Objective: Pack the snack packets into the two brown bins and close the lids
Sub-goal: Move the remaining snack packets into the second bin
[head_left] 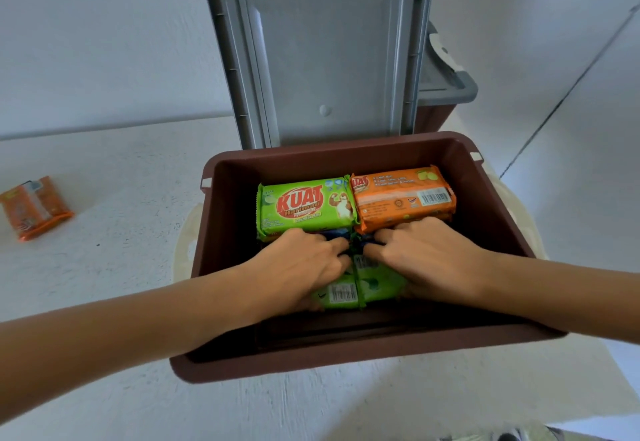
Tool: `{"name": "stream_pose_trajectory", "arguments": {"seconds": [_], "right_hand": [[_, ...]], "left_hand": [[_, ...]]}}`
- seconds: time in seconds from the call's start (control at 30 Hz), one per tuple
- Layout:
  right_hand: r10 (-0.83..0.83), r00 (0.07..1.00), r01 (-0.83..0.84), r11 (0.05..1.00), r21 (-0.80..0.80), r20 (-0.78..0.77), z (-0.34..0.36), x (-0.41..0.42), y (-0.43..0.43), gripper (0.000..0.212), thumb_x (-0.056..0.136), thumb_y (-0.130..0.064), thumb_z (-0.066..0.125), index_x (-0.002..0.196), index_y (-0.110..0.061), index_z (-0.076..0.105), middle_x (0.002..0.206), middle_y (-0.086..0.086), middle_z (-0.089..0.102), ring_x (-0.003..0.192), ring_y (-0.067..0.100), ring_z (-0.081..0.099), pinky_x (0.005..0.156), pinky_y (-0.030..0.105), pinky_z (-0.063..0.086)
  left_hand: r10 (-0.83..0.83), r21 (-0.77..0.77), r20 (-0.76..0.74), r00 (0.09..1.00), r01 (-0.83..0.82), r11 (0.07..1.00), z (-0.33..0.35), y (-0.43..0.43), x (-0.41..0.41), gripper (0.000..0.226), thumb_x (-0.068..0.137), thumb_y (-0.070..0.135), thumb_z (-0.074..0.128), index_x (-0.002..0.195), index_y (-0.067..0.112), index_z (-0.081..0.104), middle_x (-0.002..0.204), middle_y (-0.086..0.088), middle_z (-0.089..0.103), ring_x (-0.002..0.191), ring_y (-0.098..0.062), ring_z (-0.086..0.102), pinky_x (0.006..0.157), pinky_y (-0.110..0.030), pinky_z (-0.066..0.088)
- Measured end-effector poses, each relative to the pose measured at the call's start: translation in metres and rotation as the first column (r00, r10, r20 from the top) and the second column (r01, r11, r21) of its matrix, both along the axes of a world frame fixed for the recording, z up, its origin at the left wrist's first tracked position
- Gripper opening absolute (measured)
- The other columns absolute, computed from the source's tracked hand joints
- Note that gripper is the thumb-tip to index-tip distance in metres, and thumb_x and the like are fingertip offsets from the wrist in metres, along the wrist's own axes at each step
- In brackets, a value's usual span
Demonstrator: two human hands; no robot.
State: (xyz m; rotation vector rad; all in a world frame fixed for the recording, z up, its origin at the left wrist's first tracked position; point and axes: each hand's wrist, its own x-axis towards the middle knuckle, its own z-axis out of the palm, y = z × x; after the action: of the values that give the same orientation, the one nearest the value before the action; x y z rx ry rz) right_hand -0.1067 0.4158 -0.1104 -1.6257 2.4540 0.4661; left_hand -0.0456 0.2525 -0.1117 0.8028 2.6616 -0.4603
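Bin (485,198) sits centre on the counter (121,267), lid (322,59) upright at 12 o'clock. Second bin (434,118) at 1 o'clock is mostly hidden behind the lid; its grey top looks closed. Far row holds a green packet (306,206) and an orange packet (403,196) side by side. Left hand (301,264) and right hand (429,257) are both in the bin, covering most of the near packets (367,284). Fingers are curled, tips buried at a blue packet (334,232) barely visible between rows. Can't tell if they're gripping or pressing. Loose packet (34,206) on the counter at 9 o'clock. Lower layers hidden.
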Motion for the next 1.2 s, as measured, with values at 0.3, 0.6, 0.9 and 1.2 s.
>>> {"name": "stream_pose_trajectory", "arguments": {"seconds": [0.3, 0.6, 0.9, 1.2], "right_hand": [[-0.129, 0.943, 0.22, 0.933, -0.284, 0.306, 0.019, -0.005, 0.0, 0.022, 0.085, -0.05, 0.055, 0.099, -0.034, 0.062, 0.09, -0.014, 0.068, 0.072, -0.005, 0.053, 0.066, 0.015, 0.044], [0.027, 0.938, 0.178, 0.819, -0.545, 0.346, 0.083, 0.011, -0.085, 0.01, 0.081, -0.037, 0.061, 0.088, -0.036, 0.068, 0.074, -0.02, 0.066, 0.068, -0.002, 0.063, 0.057, 0.017, 0.047], [0.296, 0.918, -0.098, 0.814, -0.573, 0.263, 0.07, 0.045, -0.277, 0.015, 0.085, -0.029, 0.06, 0.1, -0.029, 0.064, 0.082, -0.013, 0.065, 0.075, 0.006, 0.058, 0.059, 0.014, 0.035], [0.249, 0.931, -0.157, 0.934, -0.321, 0.267, -0.013, 0.062, -0.45, 0.06, 0.089, -0.042, 0.053, 0.143, -0.03, 0.03, 0.136, 0.019, 0.033, 0.118, 0.039, 0.041, 0.093, 0.039, 0.04]], "left_hand": [[0.269, 0.778, 0.089, 0.959, -0.235, 0.583, 0.03, -0.028, 0.009, 0.021, 0.087, 0.022, 0.062, 0.106, 0.018, 0.068, 0.097, 0.007, 0.069, 0.085, -0.002, 0.063, 0.07, -0.017, 0.053], [0.738, 0.895, -0.026, 0.674, -0.314, 0.318, 0.058, -0.145, 0.071, 0.017, 0.086, 0.011, 0.062, 0.099, 0.02, 0.068, 0.099, 0.002, 0.066, 0.091, -0.004, 0.064, 0.078, -0.017, 0.054], [0.994, 0.823, -0.058, 0.091, -0.559, 0.099, 0.023, -0.294, 0.177, 0.038, 0.079, 0.017, 0.07, 0.116, 0.013, 0.062, 0.121, -0.009, 0.056, 0.11, -0.022, 0.054, 0.096, -0.038, 0.043], [0.797, 0.59, 0.326, -0.508, -0.55, -0.592, -0.043, -0.374, 0.228, 0.103, 0.081, 0.052, 0.06, 0.148, 0.006, -0.003, 0.151, -0.024, 0.009, 0.14, -0.037, 0.01, 0.114, -0.041, 0.013]]}}
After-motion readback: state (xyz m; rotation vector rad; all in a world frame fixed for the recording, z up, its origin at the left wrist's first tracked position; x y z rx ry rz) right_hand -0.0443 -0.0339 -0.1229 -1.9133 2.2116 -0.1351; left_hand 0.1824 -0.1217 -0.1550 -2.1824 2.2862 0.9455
